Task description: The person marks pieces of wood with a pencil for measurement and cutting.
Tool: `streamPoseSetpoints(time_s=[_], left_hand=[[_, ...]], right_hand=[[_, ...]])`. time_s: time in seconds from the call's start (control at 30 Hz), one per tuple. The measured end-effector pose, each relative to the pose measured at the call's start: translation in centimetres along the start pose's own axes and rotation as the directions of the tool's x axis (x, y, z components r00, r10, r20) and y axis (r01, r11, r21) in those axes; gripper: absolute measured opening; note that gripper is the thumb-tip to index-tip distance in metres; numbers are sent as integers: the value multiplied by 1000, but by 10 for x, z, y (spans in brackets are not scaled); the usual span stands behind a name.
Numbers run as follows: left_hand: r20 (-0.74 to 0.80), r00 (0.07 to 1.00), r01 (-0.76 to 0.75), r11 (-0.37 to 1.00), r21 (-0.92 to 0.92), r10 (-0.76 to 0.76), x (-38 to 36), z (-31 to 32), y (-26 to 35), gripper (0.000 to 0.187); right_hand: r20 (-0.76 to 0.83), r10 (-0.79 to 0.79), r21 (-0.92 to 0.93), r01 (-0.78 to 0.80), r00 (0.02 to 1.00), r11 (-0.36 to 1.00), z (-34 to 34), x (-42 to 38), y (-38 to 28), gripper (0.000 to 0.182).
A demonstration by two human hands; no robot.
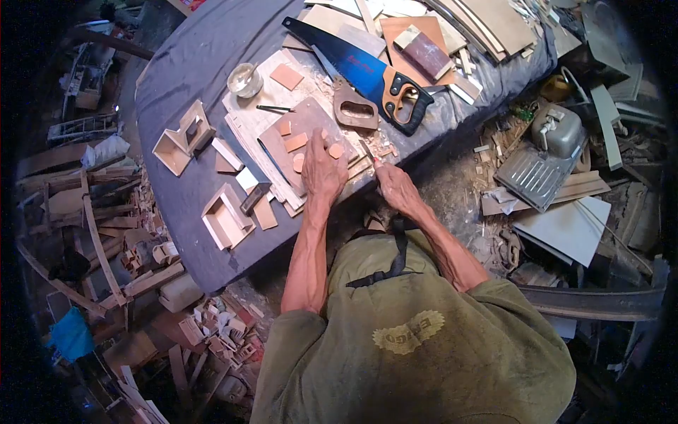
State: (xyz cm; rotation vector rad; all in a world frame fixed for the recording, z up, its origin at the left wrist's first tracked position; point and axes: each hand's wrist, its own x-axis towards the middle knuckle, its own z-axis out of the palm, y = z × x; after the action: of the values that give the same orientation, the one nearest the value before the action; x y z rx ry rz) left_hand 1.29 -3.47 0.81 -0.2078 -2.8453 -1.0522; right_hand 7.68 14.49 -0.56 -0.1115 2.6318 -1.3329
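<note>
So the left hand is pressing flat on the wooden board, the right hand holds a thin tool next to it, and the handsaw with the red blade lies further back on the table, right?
One detail is off: the handsaw has a blue blade, not red, with a black and orange handle. The head view shows it. The rest stands: the left hand presses flat on the wooden board, the right hand holds a thin tool beside it, and the saw lies further back on the table.

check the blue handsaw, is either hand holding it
No, the blue handsaw lies untouched on the table, while the left hand presses on a board and the right hand works beside it.
</note>
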Motion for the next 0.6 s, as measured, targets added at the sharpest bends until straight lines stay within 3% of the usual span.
streamPoseSetpoints(time_s=[0.13,0.23,0.33,0.43,0.53,0.6], left_hand=[[102,973,217,972,-95,-207,1,-5,9,77],[147,980,161,964,-210,-132,-1,0,-1,78],[11,998,-66,989,-131,68,-5,5,-11,82],[-13,1000,-6,1000,11,6,-6,1,-3,81],[49,990,134,985,-107,-129,-4,-1,6,79],[59,993,107,982,-156,-98,-5,1,0,76]], right_hand=[[-14,-39,-15,38,999,999,-1,-1,-3,30],[-17,-61,-34,61,998,998,1,0,-1,29],[-12,-29,-45,29,1000,999,-3,0,-5,28],[3,13,-2,-13,1000,1000,-2,1,-8,31],[33,91,90,-93,995,992,0,4,-7,38],[52,157,139,-162,986,977,1,5,-7,45]])
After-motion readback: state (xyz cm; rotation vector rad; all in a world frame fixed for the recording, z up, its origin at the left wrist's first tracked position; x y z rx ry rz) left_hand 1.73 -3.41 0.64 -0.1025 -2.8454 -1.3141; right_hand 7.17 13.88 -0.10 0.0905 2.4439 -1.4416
